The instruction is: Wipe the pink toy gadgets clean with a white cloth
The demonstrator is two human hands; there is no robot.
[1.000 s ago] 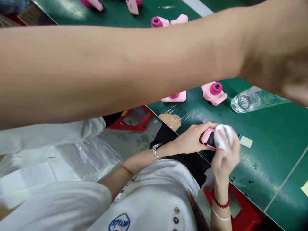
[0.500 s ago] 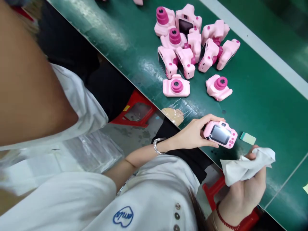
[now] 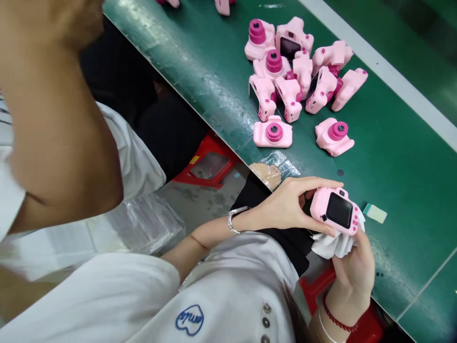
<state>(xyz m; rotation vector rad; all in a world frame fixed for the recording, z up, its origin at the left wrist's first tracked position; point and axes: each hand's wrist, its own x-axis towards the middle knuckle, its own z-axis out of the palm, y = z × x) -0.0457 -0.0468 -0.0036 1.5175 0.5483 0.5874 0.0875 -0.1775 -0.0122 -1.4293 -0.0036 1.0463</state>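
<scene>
A pink toy camera, screen facing up, is gripped at its left end by my left hand, thumb and fingers along its two sides. My right hand is closed around a crumpled white cloth, pressed against the camera's lower right edge and partly beneath it. The palm-side fingertips are hidden behind the camera and the cloth. Just right of the camera, a small pale green and teal block lies on the green table.
Several pink toy cameras stand grouped further back, some lens up, some on their sides. Clear tape covers a patch at the table edge. Another person's bare arm is at left. Red stools stand below the table.
My right hand has brought the white cloth leftward against the toy camera; before, they were apart. The camera's screen now looks dark instead of glaring. The other person's arm has shifted.
</scene>
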